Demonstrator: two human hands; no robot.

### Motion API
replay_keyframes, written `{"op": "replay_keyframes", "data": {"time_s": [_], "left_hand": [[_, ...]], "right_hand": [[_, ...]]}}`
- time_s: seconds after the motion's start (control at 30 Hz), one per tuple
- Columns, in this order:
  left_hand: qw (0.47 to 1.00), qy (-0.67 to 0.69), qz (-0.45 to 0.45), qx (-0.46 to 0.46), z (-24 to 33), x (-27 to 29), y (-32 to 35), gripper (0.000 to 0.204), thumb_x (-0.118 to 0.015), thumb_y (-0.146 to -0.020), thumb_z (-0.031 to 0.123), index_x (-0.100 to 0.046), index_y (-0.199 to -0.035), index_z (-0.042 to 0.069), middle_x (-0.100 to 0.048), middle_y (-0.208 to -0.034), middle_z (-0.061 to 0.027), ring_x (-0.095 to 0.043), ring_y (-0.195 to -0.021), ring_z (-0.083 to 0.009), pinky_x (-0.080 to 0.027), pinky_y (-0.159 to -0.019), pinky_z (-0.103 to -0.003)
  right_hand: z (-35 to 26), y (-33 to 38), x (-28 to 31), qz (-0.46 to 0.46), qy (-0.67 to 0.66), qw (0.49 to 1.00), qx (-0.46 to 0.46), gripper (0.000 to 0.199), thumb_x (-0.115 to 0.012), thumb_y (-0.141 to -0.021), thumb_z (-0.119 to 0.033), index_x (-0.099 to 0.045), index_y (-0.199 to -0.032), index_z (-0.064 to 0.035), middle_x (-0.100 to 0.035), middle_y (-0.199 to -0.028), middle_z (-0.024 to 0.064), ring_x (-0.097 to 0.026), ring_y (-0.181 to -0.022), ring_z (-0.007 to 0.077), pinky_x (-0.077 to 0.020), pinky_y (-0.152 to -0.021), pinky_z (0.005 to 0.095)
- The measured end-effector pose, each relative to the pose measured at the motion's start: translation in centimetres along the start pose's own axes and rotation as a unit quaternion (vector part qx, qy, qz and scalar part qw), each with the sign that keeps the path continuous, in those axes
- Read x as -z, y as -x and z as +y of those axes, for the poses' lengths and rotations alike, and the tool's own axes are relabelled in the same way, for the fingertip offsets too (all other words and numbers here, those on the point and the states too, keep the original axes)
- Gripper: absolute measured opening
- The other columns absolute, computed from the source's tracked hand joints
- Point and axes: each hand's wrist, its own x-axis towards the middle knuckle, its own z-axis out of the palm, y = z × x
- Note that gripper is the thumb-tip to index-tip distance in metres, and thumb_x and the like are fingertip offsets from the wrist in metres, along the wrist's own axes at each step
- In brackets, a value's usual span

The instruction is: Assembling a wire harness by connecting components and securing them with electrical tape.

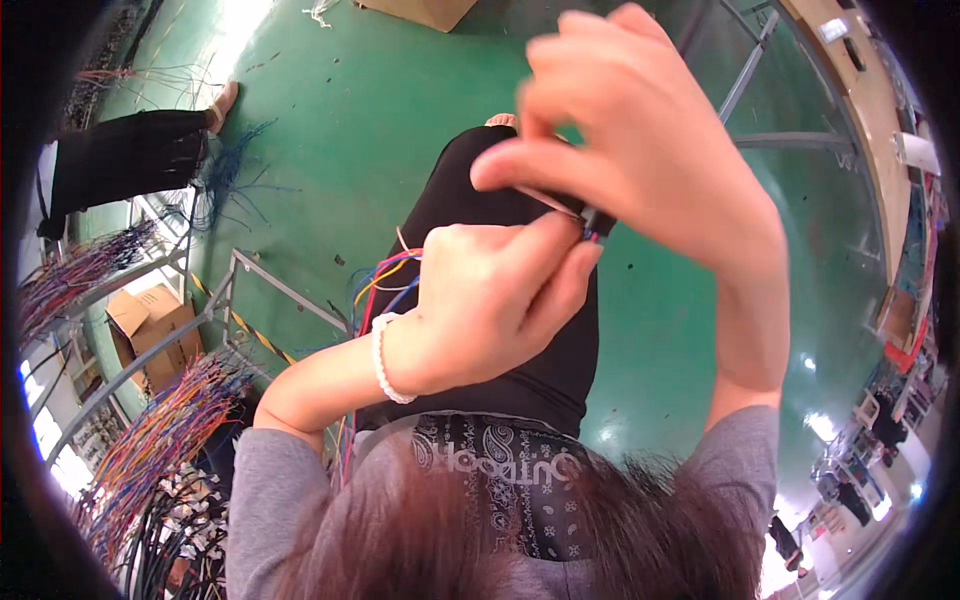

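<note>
My left hand (490, 290) is closed over my lap, with a white beaded bracelet (380, 350) at its wrist. Thin coloured wires (385, 275), red, blue, yellow and white, run out behind its palm. Beyond its thumb and index fingertips shows a small dark piece (602, 222) with a grey part; its kind is unclear. Above and to the right, my right hand (630, 130) is raised with its fingers curled and blurred. Its thumb is stretched out, apart from the fingers, and a gap shows between them. A thin pale strand (548, 201) passes just under that thumb.
Big bundles of coloured wires (165, 425) hang on a grey metal frame (290, 290) at the left, beside a cardboard box (155, 330). Another person's dark-clothed leg (130, 160) is at the upper left. A wooden-topped bench (870, 120) stands right, over the green floor (330, 150).
</note>
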Motion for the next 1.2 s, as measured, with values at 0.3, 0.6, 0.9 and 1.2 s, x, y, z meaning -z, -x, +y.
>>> {"op": "replay_keyframes", "data": {"time_s": [0.3,0.6,0.9,1.2], "left_hand": [[0.943,0.215,-0.229,0.113,0.4,2.7,0.9,0.035,-0.042,-0.100,0.018,-0.058,-0.121,-0.005,-0.054,-0.082,-0.0009,-0.047,-0.076,-0.0113,-0.039,-0.085,-0.027],[0.877,0.363,-0.157,0.272,0.9,1.6,2.2,0.026,-0.060,-0.094,0.010,-0.049,-0.112,-0.005,-0.064,-0.099,-0.0135,-0.065,-0.085,-0.0169,-0.057,-0.076,-0.032],[0.851,0.389,-0.134,0.327,1.1,1.4,1.7,0.018,-0.060,-0.094,0.011,-0.050,-0.103,-0.001,-0.064,-0.096,-0.0127,-0.066,-0.078,-0.0170,-0.060,-0.071,-0.033],[0.836,0.397,-0.098,0.366,0.5,1.6,1.2,0.017,-0.052,-0.098,0.018,-0.050,-0.099,0.002,-0.065,-0.088,-0.0122,-0.067,-0.069,-0.0186,-0.059,-0.063,-0.032]], "right_hand": [[-6.8,10.8,-6.0,0.354,-0.432,0.728,-0.397,0.019,-0.049,-0.098,-0.014,-0.059,-0.092,0.0011,-0.054,-0.082,0.0036,-0.049,-0.075,0.0107,-0.0405,-0.069,0.0264],[-10.0,10.7,-6.8,0.342,-0.536,0.644,-0.426,0.023,-0.062,-0.093,-0.018,-0.063,-0.102,0.0032,-0.066,-0.087,0.0056,-0.058,-0.071,0.0090,-0.0463,-0.063,0.0232],[-8.4,11.6,-8.2,0.312,-0.663,0.573,-0.367,0.019,-0.062,-0.094,-0.021,-0.061,-0.094,-0.0026,-0.065,-0.083,0.0031,-0.061,-0.067,0.0095,-0.0488,-0.057,0.0228],[-7.8,10.7,-9.1,0.288,-0.756,0.470,-0.353,0.022,-0.055,-0.098,-0.024,-0.058,-0.103,-0.0033,-0.065,-0.082,0.0030,-0.061,-0.064,0.0098,-0.0521,-0.058,0.0238]]}}
